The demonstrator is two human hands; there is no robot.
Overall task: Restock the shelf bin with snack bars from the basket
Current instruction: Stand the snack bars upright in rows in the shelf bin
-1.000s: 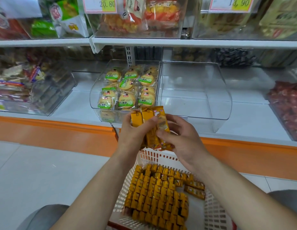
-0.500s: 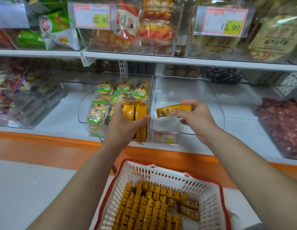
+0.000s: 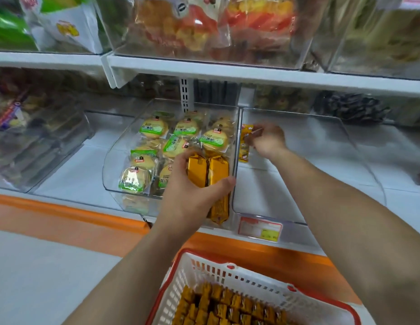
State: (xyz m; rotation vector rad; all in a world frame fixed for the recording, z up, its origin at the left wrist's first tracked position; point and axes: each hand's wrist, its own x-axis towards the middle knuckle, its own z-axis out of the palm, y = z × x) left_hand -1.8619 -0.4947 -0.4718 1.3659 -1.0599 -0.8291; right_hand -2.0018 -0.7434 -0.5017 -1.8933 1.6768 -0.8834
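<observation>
Yellow-orange snack bars [image 3: 207,177] sit bundled in the curled fingers of the left hand [image 3: 192,193]. The right hand [image 3: 267,141] is inside the clear bin [image 3: 270,207], with one bar [image 3: 244,146] at its blurred fingers; pinched or merely touched, I cannot tell. Below both hands, the basket [image 3: 227,269] holds more.

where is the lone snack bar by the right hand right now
In the head view the lone snack bar is right of centre, inside the clear shelf bin, against its left wall beside the cake bin, with the right hand at it.
</observation>
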